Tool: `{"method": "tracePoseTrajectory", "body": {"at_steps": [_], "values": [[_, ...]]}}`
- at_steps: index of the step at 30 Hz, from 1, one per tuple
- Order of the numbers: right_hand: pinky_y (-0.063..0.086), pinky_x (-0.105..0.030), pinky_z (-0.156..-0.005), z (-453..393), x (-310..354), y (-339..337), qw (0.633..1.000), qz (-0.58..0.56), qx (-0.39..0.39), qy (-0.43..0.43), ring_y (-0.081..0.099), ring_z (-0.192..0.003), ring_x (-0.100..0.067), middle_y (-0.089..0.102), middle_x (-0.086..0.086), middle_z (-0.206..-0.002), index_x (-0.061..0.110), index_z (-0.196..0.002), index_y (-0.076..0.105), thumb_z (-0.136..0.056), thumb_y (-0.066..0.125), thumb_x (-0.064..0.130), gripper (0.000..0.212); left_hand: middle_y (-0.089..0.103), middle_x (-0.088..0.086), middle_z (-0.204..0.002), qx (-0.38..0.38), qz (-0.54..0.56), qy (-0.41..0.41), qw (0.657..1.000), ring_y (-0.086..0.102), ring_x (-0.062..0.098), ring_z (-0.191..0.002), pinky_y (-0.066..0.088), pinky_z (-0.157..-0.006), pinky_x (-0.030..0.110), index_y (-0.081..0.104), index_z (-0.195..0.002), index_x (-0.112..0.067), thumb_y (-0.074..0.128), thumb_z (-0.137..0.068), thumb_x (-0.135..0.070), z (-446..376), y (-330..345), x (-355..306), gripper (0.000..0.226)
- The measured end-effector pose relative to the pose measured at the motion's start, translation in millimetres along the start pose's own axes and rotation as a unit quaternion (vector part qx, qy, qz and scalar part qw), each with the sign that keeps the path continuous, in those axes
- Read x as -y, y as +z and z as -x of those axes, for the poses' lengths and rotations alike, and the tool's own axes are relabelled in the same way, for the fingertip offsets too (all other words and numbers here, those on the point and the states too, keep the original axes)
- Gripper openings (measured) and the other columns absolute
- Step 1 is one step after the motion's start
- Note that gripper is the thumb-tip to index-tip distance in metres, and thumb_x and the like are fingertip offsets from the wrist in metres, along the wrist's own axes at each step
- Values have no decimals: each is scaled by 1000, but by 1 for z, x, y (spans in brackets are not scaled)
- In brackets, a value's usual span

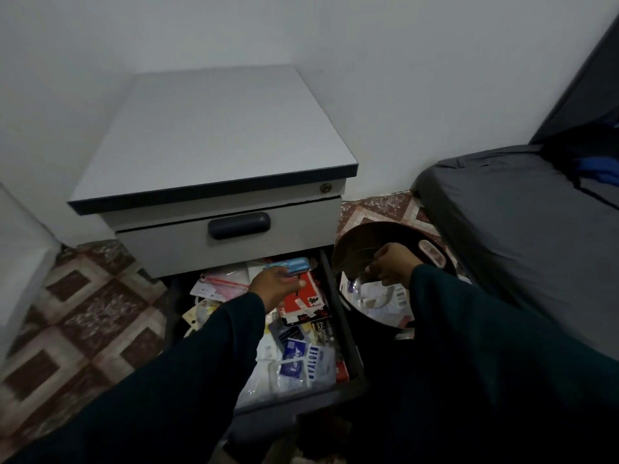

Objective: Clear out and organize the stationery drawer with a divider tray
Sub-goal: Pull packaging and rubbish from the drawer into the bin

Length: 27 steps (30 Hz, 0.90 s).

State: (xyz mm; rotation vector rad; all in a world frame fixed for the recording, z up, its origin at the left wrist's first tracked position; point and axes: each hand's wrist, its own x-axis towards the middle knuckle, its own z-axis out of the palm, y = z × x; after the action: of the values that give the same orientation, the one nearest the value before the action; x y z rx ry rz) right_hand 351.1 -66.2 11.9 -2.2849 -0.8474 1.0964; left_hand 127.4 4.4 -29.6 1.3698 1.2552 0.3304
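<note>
Many packets [303, 360] in drawer [348, 346], bin [368, 316] alongside

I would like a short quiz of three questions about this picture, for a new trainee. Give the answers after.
1. True or false: the top drawer of the cabinet is pulled out.
2. Which of the hands is over the bin? A) left B) right C) neither
3. Fill in: the left hand holds a blue packet above the open ______ drawer.

Key
1. False. The top drawer is closed; the drawer below it is open and full of packets.
2. B. The right hand is over the bin, fingers curled; what it holds is not clear.
3. lower
</note>
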Motion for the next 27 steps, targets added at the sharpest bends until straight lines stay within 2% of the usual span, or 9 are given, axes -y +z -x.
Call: {"method": "tracePoseTrajectory", "body": {"at_steps": [3, 5, 7, 11, 13, 16, 20, 24, 27], "values": [[35, -30, -51, 3, 3, 31, 999, -22, 47, -13, 41, -53, -19, 46, -16, -69, 6, -68, 49, -85, 58, -8, 24, 56, 17, -125, -21, -9, -19, 1000, 53, 22, -99, 46, -74, 31, 46, -131, -2, 69, -84, -13, 13, -27, 23, 54], [39, -30, -52, 3, 3, 54, 997, -23, 63, -22, 45, -56, -21, 52, -20, -78, 6, -72, 51, -86, 58, -7, 20, 55, 20, -127, -39, -24, -26, 999, 55, 24, -99, 46, -69, 27, 47, -131, -1, 69, -84, -13, 20, -44, 43, 53], [45, -30, -56, 4, -1, 75, 997, 20, 67, -44, 54, -69, -23, 59, -19, -91, 6, -87, 56, -84, 64, -1, 11, 56, 20, -127, -43, -52, -35, 997, 57, 28, -107, 45, -76, 29, 46, -131, 0, 70, -83, -13, 27, -57, 64, 55], [47, -27, -80, 7, -6, 109, 970, 186, 86, -131, 58, -104, -23, 59, -11, -120, 6, -119, 56, -82, 68, 11, 39, 59, 13, -110, -64, -130, -46, 988, 56, 29, -112, 40, -84, 25, 52, -125, 1, 73, -81, -14, 37, -79, 105, 52], [43, -28, -92, 7, -8, 122, 941, 276, 89, -177, 54, -116, -24, 54, -12, -129, 7, -126, 51, -83, 66, 14, 45, 58, 12, -124, -70, -191, -43, 978, 53, 26, -118, 39, -90, 25, 53, -127, -3, 73, -81, -17, 39, -86, 120, 52], [40, -34, -101, 2, -15, 134, 906, 347, 91, -222, 49, -122, -28, 46, -13, -137, 10, -133, 44, -87, 63, 20, 51, 48, 9, -137, -65, -313, -11, 947, 45, 23, -126, 34, -100, 25, 48, -134, -12, 70, -83, -22, 37, -90, 126, 56], [36, -39, -106, -3, -22, 146, 874, 413, 85, -243, 38, -129, -33, 32, -12, -147, 15, -144, 30, -91, 55, 24, 59, 29, 8, -149, -31, -478, -1, 878, 29, 28, -135, 31, -110, 37, 29, -145, -20, 70, -81, -34, 32, -95, 126, 78], [37, -43, -107, -2, -27, 152, 866, 431, 101, -233, 34, -134, -33, 28, -10, -150, 18, -147, 23, -93, 51, 24, 61, 8, 8, -156, 42, -554, -34, 830, 12, 31, -142, 27, -113, 44, 13, -150, -24, 74, -75, -34, 30, -91, 132, 97], [37, -42, -105, 2, -30, 159, 845, 463, 40, -262, 35, -131, -32, 32, -12, -145, 17, -145, 25, -93, 50, 21, 57, -13, 9, -157, 64, -570, -46, 818, 0, 34, -144, 24, -115, 47, 9, -151, -27, 74, -77, -29, 28, -88, 133, 98]]}}
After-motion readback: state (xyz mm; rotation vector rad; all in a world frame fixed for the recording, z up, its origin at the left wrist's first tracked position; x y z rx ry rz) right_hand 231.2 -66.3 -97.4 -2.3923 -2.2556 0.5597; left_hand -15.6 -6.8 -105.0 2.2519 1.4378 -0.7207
